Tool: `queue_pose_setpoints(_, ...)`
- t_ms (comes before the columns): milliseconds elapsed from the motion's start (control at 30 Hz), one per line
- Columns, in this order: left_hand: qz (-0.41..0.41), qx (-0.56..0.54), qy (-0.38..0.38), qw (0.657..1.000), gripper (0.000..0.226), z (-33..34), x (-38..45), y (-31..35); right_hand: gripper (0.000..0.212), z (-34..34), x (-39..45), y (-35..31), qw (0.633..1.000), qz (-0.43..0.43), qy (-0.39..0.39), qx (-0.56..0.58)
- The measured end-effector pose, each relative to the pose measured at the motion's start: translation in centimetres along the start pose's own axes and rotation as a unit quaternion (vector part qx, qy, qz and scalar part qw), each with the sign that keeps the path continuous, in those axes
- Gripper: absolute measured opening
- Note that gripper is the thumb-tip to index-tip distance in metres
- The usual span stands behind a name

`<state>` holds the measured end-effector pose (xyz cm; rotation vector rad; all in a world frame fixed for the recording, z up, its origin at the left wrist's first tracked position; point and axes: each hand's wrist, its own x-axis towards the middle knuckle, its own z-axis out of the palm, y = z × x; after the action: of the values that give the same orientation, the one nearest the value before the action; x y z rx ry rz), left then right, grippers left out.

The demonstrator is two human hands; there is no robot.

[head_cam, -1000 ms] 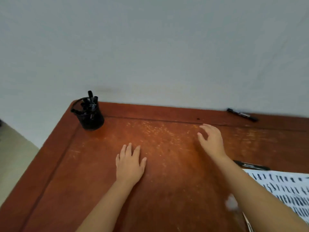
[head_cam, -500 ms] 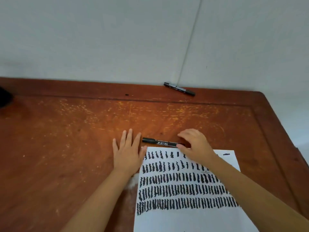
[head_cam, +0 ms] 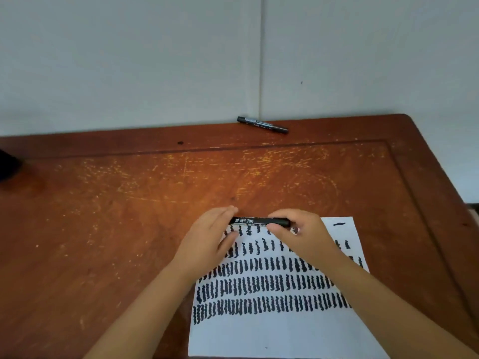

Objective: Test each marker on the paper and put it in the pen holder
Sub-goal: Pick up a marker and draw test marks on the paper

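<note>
Black marker [head_cam: 260,221] is held level between both hands just above the top edge of the paper [head_cam: 272,330], presumably positioned for uncapping. Right hand [head_cam: 302,235] pinches one end; left hand [head_cam: 210,237] curls round the other. Second marker [head_cam: 262,124] lies well apart near the tabletop [head_cam: 116,216] rear edge

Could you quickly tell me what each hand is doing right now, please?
Left hand: fingers curled round one end of the marker.
Right hand: grips the marker's other end.

Scratched glossy wood table [head_cam: 129,229], matt white paper [head_cam: 272,335], black plastic marker [head_cam: 255,221]
</note>
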<state>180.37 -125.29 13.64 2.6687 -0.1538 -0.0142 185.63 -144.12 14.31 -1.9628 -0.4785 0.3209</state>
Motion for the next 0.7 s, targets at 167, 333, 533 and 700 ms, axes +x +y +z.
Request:
queue_pose_setpoints(167, 0.072, -0.067, -0.061, 0.993, 0.029, 1.7, 0.1, 3.6, 0.018, -0.3, -2.9, -0.6, 0.961, 0.101, 0.093, 0.241)
queue_pose_setpoints(333, 0.097, -0.105, -0.132, 0.981, 0.023, 4.2, -1.7, 6.0, 0.032, 1.0, -5.3, 1.0, 0.962, 0.124, 0.130, 0.208)
queue_pose_setpoints(533, 0.147, -0.142, -0.184, 0.961, 0.030, 6.1, -5.9, 7.6, 0.020, 1.6, -11.0, 1.8, 0.948, 0.088, 0.124, 0.279)
queue_pose_setpoints(700, 0.139, -0.229, -0.261, 0.928, 0.010, 7.5, -9.0, 8.8, 0.011, 2.0, -15.2, 2.4, 0.934, 0.123, 0.132, 0.309)
